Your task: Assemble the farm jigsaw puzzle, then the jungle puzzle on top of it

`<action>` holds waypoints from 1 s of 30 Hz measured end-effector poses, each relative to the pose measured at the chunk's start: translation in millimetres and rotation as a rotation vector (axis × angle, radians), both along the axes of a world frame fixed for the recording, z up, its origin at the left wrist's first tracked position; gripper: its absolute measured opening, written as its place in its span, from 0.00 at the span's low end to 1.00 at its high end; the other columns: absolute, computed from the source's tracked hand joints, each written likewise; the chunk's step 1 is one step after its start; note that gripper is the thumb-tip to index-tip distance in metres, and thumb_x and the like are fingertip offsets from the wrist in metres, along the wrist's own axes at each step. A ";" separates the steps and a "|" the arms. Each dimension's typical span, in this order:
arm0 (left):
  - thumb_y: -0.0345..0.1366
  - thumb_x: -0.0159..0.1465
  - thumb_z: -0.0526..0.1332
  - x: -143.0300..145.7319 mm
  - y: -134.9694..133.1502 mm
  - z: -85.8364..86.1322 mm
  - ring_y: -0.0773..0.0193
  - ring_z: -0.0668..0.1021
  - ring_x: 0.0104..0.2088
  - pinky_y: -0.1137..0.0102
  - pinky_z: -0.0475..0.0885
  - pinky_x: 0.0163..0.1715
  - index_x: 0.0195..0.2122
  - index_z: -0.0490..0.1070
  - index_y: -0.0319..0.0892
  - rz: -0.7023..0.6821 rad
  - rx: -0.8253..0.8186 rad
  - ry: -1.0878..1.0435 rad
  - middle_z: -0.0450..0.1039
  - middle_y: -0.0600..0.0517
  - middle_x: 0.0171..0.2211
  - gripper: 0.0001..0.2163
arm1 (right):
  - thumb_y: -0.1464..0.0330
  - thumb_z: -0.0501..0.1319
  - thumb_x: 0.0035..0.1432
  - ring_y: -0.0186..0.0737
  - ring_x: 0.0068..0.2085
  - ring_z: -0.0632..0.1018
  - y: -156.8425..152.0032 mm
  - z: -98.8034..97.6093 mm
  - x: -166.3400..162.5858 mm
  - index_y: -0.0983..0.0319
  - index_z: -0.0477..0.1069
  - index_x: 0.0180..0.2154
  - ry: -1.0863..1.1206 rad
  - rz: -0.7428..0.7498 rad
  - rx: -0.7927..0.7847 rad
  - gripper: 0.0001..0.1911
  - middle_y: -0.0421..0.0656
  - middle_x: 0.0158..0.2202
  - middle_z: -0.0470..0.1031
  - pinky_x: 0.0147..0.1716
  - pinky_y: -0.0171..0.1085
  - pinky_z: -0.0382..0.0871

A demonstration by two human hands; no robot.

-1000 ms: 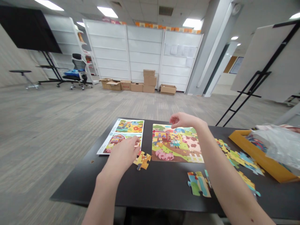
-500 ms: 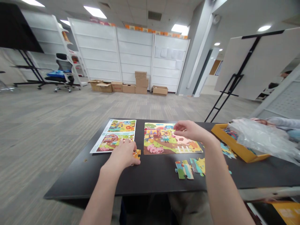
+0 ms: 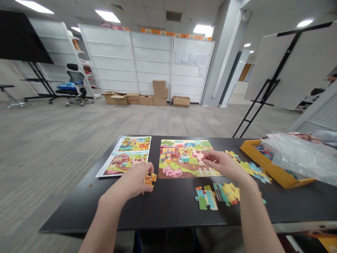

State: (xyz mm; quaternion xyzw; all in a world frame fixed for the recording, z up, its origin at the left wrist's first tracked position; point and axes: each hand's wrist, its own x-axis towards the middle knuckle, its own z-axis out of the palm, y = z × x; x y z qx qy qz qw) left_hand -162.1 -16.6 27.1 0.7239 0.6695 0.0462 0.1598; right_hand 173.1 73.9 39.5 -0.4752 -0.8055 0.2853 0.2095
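My left hand [image 3: 135, 179] is closed on an orange puzzle piece [image 3: 150, 178], pinched between thumb and fingers just above the dark table. Left of it lies a printed picture sheet [image 3: 105, 170] with a farm scene and a lion scene, partly under the hand. An assembled farm jigsaw puzzle [image 3: 171, 161] lies flat in the middle. My right hand [image 3: 223, 164] hovers over its right side, fingers loosely bent and a little apart, with no piece visible in them. The hand hides the puzzle's right edge. Joined puzzle pieces [image 3: 206, 197] with blue and green lie below it.
More puzzle pieces [image 3: 252, 170] lie to the right, beside a yellow box [image 3: 276, 172] with clear plastic [image 3: 295, 156] over it. Another yellow and teal piece group [image 3: 226, 192] is partly behind my right forearm. Cardboard boxes [image 3: 160, 93] stand by the far shelves.
My right hand has moved down from the puzzle's upper right part towards its middle right. My left hand still holds the orange piece. The view has shifted slightly.
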 end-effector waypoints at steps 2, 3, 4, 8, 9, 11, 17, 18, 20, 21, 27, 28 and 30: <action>0.30 0.54 0.64 2.3 -1.5 3.4 0.55 0.79 0.46 0.66 0.70 0.45 0.43 0.71 0.47 -0.031 -0.023 -0.087 0.77 0.51 0.43 0.15 | 0.57 0.60 0.62 0.40 0.35 0.77 -3.8 3.0 -8.4 0.58 0.75 0.34 0.023 0.047 -0.013 0.12 0.42 0.34 0.79 0.35 0.37 0.70; 0.30 0.56 0.62 4.0 -2.3 5.3 0.56 0.79 0.47 0.67 0.70 0.46 0.45 0.71 0.47 -0.059 -0.019 -0.130 0.78 0.52 0.45 0.15 | 0.58 0.60 0.62 0.40 0.35 0.77 -6.1 4.1 -14.7 0.58 0.74 0.34 0.028 0.077 -0.017 0.11 0.42 0.33 0.78 0.35 0.37 0.69; 0.29 0.57 0.60 6.2 -3.0 7.2 0.57 0.79 0.49 0.67 0.70 0.48 0.47 0.71 0.48 -0.091 -0.005 -0.169 0.78 0.52 0.47 0.16 | 0.58 0.60 0.62 0.39 0.35 0.77 -8.6 4.7 -22.4 0.58 0.74 0.34 0.027 0.106 -0.021 0.11 0.42 0.34 0.78 0.35 0.37 0.69; 0.31 0.63 0.55 21.0 -4.2 12.9 0.57 0.79 0.49 0.65 0.72 0.50 0.56 0.67 0.48 -0.168 0.000 -0.362 0.77 0.50 0.50 0.19 | 0.57 0.63 0.61 0.39 0.35 0.78 -17.9 3.8 -62.9 0.58 0.74 0.36 -0.037 0.232 -0.120 0.11 0.41 0.34 0.79 0.33 0.35 0.68; 0.32 0.64 0.55 25.9 -3.6 13.0 0.58 0.80 0.47 0.65 0.73 0.49 0.59 0.64 0.47 -0.177 -0.006 -0.431 0.77 0.49 0.50 0.21 | 0.56 0.64 0.60 0.40 0.35 0.78 -19.2 3.4 -73.2 0.57 0.74 0.37 -0.062 0.282 -0.147 0.12 0.41 0.35 0.80 0.33 0.35 0.68; 0.33 0.65 0.56 35.9 -0.5 11.1 0.58 0.81 0.46 0.65 0.75 0.47 0.62 0.60 0.47 -0.203 -0.007 -0.588 0.76 0.47 0.51 0.23 | 0.57 0.67 0.58 0.40 0.36 0.79 -19.4 2.8 -89.6 0.58 0.74 0.38 -0.092 0.398 -0.175 0.12 0.41 0.36 0.80 0.33 0.35 0.68; 0.31 0.62 0.59 48.7 27.0 -11.6 0.57 0.80 0.46 0.62 0.77 0.46 0.56 0.65 0.46 -0.161 0.190 -0.678 0.72 0.45 0.55 0.21 | 0.68 0.67 0.56 0.38 0.31 0.77 -5.5 -4.1 -76.8 0.60 0.72 0.43 -0.022 0.342 -0.185 0.12 0.38 0.29 0.76 0.30 0.34 0.65; 0.30 0.61 0.60 47.7 33.4 -16.8 0.55 0.78 0.51 0.60 0.75 0.52 0.56 0.66 0.45 -0.141 0.270 -0.577 0.71 0.45 0.55 0.20 | 0.68 0.66 0.56 0.38 0.30 0.76 -2.4 -7.7 -67.2 0.60 0.71 0.45 -0.004 0.278 -0.180 0.14 0.37 0.28 0.76 0.29 0.34 0.65; 0.29 0.61 0.60 45.3 45.5 -26.8 0.49 0.71 0.59 0.54 0.69 0.59 0.56 0.66 0.42 -0.095 0.362 -0.344 0.70 0.41 0.57 0.20 | 0.68 0.65 0.56 0.38 0.30 0.76 3.7 -17.1 -47.8 0.61 0.70 0.52 0.042 0.147 -0.129 0.20 0.37 0.28 0.74 0.30 0.35 0.65; 0.30 0.62 0.59 44.6 50.5 -31.0 0.47 0.68 0.62 0.52 0.66 0.60 0.58 0.65 0.40 -0.083 0.365 -0.251 0.69 0.40 0.59 0.21 | 0.69 0.64 0.57 0.38 0.30 0.76 6.4 -22.4 -39.4 0.61 0.68 0.54 0.066 0.097 -0.108 0.23 0.37 0.27 0.74 0.31 0.35 0.65; 0.35 0.67 0.57 46.1 58.6 -38.3 0.44 0.68 0.62 0.51 0.65 0.60 0.63 0.64 0.37 -0.077 0.215 -0.017 0.68 0.37 0.61 0.22 | 0.68 0.62 0.57 0.39 0.32 0.78 14.3 -41.6 -22.5 0.61 0.70 0.51 0.171 -0.048 -0.065 0.18 0.39 0.30 0.75 0.34 0.37 0.69; 0.36 0.67 0.57 45.7 57.6 -37.7 0.44 0.69 0.60 0.51 0.66 0.59 0.61 0.65 0.38 -0.087 0.209 -0.016 0.69 0.37 0.59 0.22 | 0.67 0.62 0.57 0.39 0.32 0.78 14.1 -41.5 -23.5 0.61 0.69 0.50 0.183 -0.046 -0.084 0.18 0.39 0.30 0.75 0.34 0.37 0.69; 0.37 0.67 0.57 43.7 55.9 -37.4 0.45 0.71 0.58 0.53 0.67 0.58 0.59 0.68 0.38 -0.107 0.212 -0.032 0.71 0.38 0.57 0.20 | 0.66 0.63 0.57 0.39 0.31 0.78 13.0 -39.8 -25.9 0.61 0.69 0.49 0.194 -0.034 -0.122 0.17 0.39 0.29 0.76 0.33 0.37 0.68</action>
